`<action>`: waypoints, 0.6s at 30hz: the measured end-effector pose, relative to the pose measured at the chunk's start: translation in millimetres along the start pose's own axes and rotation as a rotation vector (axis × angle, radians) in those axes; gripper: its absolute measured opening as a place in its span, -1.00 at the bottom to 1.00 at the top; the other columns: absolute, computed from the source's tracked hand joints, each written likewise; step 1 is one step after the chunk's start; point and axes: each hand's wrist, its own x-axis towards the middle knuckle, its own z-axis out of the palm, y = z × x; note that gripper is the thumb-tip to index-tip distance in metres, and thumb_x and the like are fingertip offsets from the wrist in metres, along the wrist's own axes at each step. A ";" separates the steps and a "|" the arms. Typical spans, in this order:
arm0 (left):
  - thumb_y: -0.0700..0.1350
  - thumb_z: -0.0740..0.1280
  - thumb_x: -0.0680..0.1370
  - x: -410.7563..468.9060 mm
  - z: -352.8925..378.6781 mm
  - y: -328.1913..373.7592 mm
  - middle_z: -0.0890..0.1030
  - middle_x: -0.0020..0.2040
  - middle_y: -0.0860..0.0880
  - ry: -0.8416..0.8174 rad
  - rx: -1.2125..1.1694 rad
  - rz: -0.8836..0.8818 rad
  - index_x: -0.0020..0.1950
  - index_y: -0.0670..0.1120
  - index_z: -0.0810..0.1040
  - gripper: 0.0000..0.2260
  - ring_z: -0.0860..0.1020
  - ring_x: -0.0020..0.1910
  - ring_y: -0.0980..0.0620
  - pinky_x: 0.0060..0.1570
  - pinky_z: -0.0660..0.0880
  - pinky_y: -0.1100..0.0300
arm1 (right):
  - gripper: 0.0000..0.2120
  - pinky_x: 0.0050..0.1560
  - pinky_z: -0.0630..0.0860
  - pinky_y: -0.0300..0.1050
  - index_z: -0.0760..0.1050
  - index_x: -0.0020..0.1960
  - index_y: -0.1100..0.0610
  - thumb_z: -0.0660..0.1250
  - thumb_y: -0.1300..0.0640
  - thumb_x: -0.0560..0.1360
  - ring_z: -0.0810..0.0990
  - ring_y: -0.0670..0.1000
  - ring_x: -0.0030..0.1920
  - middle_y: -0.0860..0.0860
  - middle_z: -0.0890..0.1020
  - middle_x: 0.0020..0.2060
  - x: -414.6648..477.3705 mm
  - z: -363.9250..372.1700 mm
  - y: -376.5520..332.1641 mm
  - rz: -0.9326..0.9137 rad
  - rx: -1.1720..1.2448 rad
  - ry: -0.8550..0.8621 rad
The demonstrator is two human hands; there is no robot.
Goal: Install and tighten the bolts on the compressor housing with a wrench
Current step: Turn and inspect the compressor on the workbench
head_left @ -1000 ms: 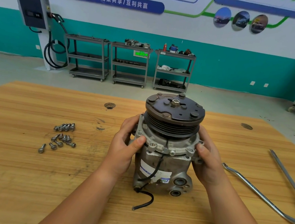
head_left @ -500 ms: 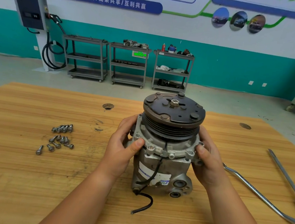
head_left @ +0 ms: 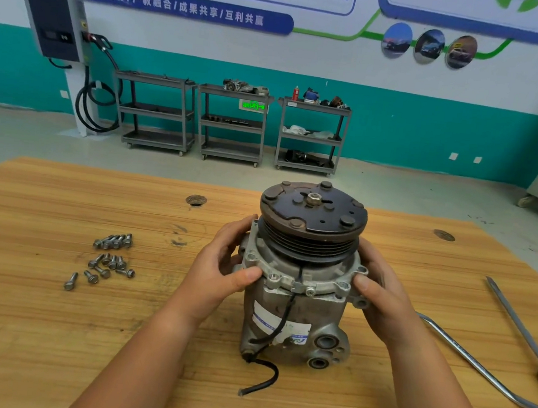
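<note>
Gripping the compressor (head_left: 296, 320) upright at mid-table (head_left: 38, 330), pulley on top, with left hand (head_left: 219, 274) and right hand (head_left: 383, 298) curled round its upper flange from either side, thumbs in front, other fingertips hidden behind the housing. Cut off at the right edge: wrench (head_left: 480, 372) and screwdriver (head_left: 517, 320), flat on the wood, well apart from the bolts (head_left: 109, 261) lying loose to the left. Hard to make out on the three far carts (head_left: 232, 123): small parts on top, rags and dark items lower down.

One compressor (head_left: 296, 320), about thirteen loose bolts (head_left: 110, 260), one wrench (head_left: 474, 368), one screwdriver (head_left: 517, 326), three shelf carts (head_left: 234, 122), one wall charger (head_left: 54, 19)
</note>
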 end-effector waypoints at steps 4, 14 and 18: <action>0.41 0.45 0.23 -0.3 -0.2 -0.9 0.50 0.29 -0.06 -0.046 0.012 0.006 0.35 0.07 0.39 -0.21 0.48 0.29 -0.06 0.24 0.44 -0.17 | -0.38 0.16 0.46 0.02 0.39 0.32 -0.03 0.34 -0.06 0.26 0.47 0.11 0.28 0.02 0.53 0.25 -0.7 -2.9 1.0 0.003 -0.046 -0.018; 0.40 0.40 0.30 -1.7 8.0 5.1 0.51 0.21 0.08 0.025 -0.001 0.108 0.31 -0.01 0.43 -0.27 0.47 0.28 0.04 0.22 0.40 0.18 | -0.32 0.27 0.34 0.29 0.37 0.32 0.28 0.34 0.02 0.26 0.40 0.35 0.28 0.34 0.44 0.23 -1.8 11.2 3.1 -0.089 0.019 0.108; 0.38 0.40 0.31 -1.9 6.9 10.5 0.49 0.27 -0.07 0.023 -0.028 0.151 0.33 -0.03 0.43 -0.27 0.46 0.30 -0.08 0.26 0.40 0.00 | -0.13 0.28 0.33 0.27 0.37 0.32 0.29 0.51 -0.22 0.21 0.40 0.33 0.28 0.32 0.44 0.24 -2.5 15.0 -4.5 -0.078 0.006 0.116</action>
